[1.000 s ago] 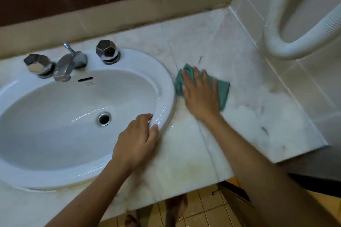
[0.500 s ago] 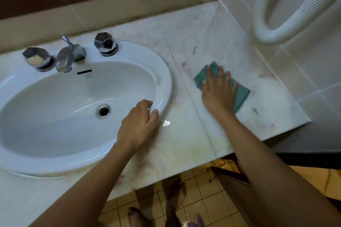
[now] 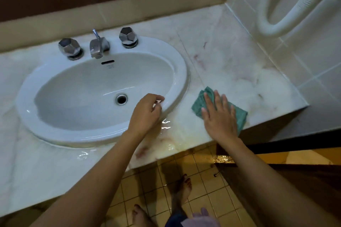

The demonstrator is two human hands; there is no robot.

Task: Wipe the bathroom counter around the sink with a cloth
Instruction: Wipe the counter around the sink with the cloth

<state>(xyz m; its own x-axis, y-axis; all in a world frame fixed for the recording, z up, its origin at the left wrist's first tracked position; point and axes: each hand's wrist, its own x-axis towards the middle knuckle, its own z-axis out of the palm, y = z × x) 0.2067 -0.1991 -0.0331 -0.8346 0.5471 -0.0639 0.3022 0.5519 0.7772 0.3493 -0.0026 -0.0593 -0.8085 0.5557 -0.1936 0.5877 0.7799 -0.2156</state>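
A folded green cloth (image 3: 239, 116) lies flat on the pale marble counter (image 3: 230, 64) to the right of the white oval sink (image 3: 177, 61), close to the counter's front edge. My right hand (image 3: 219, 116) presses on the cloth with straight, spread fingers. My left hand (image 3: 147, 112) rests on the sink's front right rim, its fingers curled over the edge. The counter surface near both hands glistens wet.
A chrome tap (image 3: 98, 46) and two faceted chrome knobs (image 3: 70, 48) (image 3: 128, 37) stand behind the basin. A white ribbed hose (image 3: 287, 7) loops on the tiled right wall. The counter ends at right beside a dark wooden door (image 3: 276, 167). Bare feet (image 3: 182, 190) stand on yellow floor tiles.
My right hand has slid the cloth from beside the sink's right rim out to the right, then back toward the counter's front edge. My left hand stays on the rim.
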